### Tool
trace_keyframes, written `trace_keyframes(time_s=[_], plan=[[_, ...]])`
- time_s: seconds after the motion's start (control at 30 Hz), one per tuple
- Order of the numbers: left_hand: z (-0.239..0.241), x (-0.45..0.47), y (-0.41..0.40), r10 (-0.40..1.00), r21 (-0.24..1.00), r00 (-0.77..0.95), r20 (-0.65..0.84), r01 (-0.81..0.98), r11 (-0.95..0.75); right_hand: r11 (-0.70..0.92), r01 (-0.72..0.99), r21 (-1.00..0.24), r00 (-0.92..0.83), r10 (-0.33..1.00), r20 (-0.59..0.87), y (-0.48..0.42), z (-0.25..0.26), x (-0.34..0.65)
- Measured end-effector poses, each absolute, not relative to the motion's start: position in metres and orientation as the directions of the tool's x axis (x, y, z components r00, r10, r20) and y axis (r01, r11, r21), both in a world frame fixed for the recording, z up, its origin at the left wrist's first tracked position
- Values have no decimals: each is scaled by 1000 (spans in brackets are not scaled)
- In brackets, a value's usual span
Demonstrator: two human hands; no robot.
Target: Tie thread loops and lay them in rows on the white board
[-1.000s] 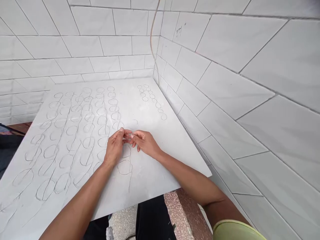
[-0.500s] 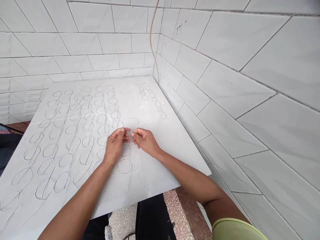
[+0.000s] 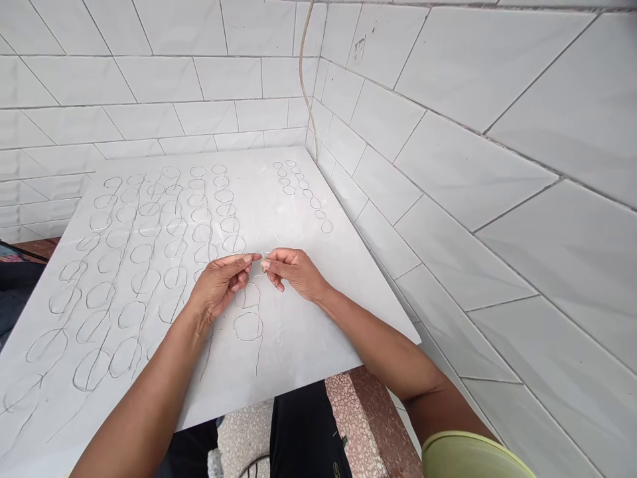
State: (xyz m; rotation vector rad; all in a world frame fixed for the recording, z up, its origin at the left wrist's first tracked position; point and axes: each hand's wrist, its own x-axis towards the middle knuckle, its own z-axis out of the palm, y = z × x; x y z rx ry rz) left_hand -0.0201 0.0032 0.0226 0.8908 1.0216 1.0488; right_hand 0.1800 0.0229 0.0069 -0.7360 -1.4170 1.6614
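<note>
My left hand [image 3: 221,279] and my right hand [image 3: 297,271] meet above the white board, fingertips almost touching. Each hand is closed in a pinch on a thin wire [image 3: 257,275], and its loop shows faintly between and below the fingers. More loops of what looks like the same wire chain [image 3: 262,325] run down the board toward me and end in a loose tail. A short curved piece of wire [image 3: 273,234] shows just beyond my fingers. Exactly how the wire passes between the fingertips is hidden.
Several columns of wire loops [image 3: 92,295] cover the left part of the white board [image 3: 318,345]. Smaller loop chains [image 3: 304,185] lie at its far right. Tiled walls [image 3: 448,133] border the back and right, with a cable [image 3: 302,73] hanging in the corner.
My left hand has shifted slightly left and turned flatter, its index finger pointing toward the right hand. The right hand has moved up a little. Both still pinch the wire.
</note>
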Motion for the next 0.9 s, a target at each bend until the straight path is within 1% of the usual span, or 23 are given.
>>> trace_keyframes(time_s=[0.13, 0.3, 0.57, 0.7, 0.77, 0.9], plan=[[21, -19, 3, 934, 887, 228, -277, -313, 339, -39, -207, -977, -526, 847, 78, 22, 6, 179], [21, -17, 2, 924, 876, 270, -269, -331, 352, -50, -187, -981, -568, 820, 67, 23, 4, 181], [20, -11, 1, 945, 888, 210, -252, -336, 312, -93, -139, -986, -578, 816, 4, 23, 4, 180], [20, -10, 1, 941, 882, 216, -260, -344, 322, -80, -132, -988, -590, 807, 13, 22, 3, 179], [21, -11, 1, 943, 880, 196, -269, -348, 323, -33, -134, -990, -545, 837, 46, 22, 3, 179], [23, -12, 0, 948, 883, 132, -290, -345, 318, 91, -133, -987, -343, 930, 132, 19, 4, 177]])
